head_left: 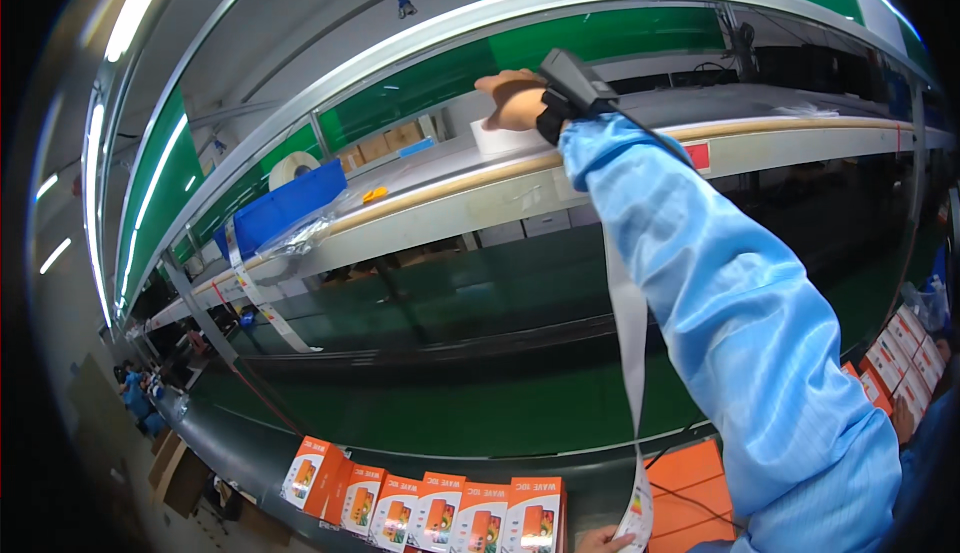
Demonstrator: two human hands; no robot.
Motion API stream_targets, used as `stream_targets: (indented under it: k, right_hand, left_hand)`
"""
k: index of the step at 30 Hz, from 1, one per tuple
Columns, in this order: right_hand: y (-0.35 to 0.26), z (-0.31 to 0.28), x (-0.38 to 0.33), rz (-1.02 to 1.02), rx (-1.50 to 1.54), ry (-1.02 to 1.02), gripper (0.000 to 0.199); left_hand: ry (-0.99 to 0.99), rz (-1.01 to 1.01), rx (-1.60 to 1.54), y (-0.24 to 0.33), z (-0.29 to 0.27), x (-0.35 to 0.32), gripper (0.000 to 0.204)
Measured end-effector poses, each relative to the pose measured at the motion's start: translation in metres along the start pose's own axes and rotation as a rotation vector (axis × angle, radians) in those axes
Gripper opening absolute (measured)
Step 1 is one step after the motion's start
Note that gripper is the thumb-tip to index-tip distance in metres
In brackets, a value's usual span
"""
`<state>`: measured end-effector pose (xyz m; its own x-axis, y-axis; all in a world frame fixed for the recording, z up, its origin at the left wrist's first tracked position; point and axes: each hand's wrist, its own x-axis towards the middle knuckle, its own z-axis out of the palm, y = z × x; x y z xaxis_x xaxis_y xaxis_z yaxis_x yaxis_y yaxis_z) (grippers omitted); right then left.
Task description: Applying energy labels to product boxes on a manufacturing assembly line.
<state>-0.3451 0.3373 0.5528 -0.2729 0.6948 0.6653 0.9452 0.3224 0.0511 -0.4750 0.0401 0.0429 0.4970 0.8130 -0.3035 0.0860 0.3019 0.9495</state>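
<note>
Here's the paper strip (627, 343), hanging in front of the shelf (470, 200) and dropping down past the blue sleeve (720, 273). At its lower end we see the left hand (603, 541), partly cut off by the bottom edge, fingers pinched together on the strip. Up top, the right hand (515, 100) reaches over the shelf, just above a white roll (495, 140); whether its fingers touch the roll or close on anything, we can't tell. A dark device (580, 81) is strapped at that wrist. Near the left hand, orange boxes (685, 478) lie to the right, and white-and-orange boxes (480, 528) stand in a row to the left. Farther left on the shelf, we spot a blue bin (300, 201), with a second strip (262, 298) trailing down. Far right, a co-worker's hand (902, 419) is beside stacked cartons (905, 353).
</note>
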Motion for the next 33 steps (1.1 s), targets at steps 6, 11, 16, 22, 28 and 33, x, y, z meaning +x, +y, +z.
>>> stream_targets:
  k: [6, 11, 16, 22, 28, 33]
  right_hand:
    - [0.072, 0.001, -0.003, 0.094, -0.347, -0.331, 0.059]
    - [0.103, 0.022, -0.012, 0.153, -0.257, -0.167, 0.054]
    - [0.085, 0.003, -0.021, 0.136, -0.150, -0.096, 0.056]
    - [0.108, -0.011, -0.035, 0.129, -0.163, -0.227, 0.060]
    - [0.076, -0.015, -0.048, -0.090, -0.014, -0.097, 0.057]
    - [0.060, -0.010, -0.035, -0.139, 0.020, -0.260, 0.044]
  left_hand:
    - [-0.040, -0.069, 0.153, -0.057, 0.010, -0.028, 0.029]
    - [-0.326, 0.181, -0.077, -0.145, -0.018, -0.043, 0.037]
    - [-0.107, -0.167, 0.507, -0.252, -0.055, -0.055, 0.041]
    - [0.065, -0.427, 1.036, -0.414, -0.088, -0.073, 0.037]
    - [-0.129, -0.611, 0.661, -0.121, -0.043, -0.093, 0.049]
    - [0.056, -0.247, 0.324, -0.026, -0.027, -0.092, 0.038]
